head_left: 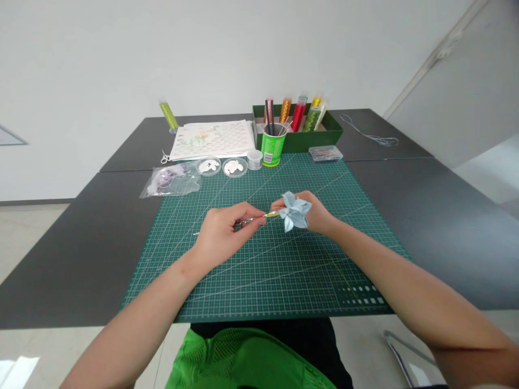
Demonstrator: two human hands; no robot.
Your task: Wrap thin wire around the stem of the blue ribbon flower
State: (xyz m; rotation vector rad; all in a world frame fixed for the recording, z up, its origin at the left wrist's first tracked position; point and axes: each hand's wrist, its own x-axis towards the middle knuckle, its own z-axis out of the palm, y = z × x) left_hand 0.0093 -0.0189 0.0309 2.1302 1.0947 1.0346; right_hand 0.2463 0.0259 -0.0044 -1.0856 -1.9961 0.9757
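Note:
My right hand (pixel 316 216) is closed on a pale blue fabric flower (pixel 294 211), held just above the green cutting mat (pixel 267 270). A thin wire stem (pixel 259 218) with a yellow-green tip runs left from the flower's base. My left hand (pixel 222 232) pinches this stem between thumb and fingers. Both hands hover over the middle of the mat, a few centimetres apart.
Behind the mat stand a green cup of tools (pixel 273 146), a green box with glitter tubes (pixel 300 127), two small dishes of white petals (pixel 222 166), a small round jar (pixel 254 159), a plastic bag (pixel 170 181), a pattern sheet (pixel 213 139), scissors (pixel 164 158) and a clear case (pixel 325 154).

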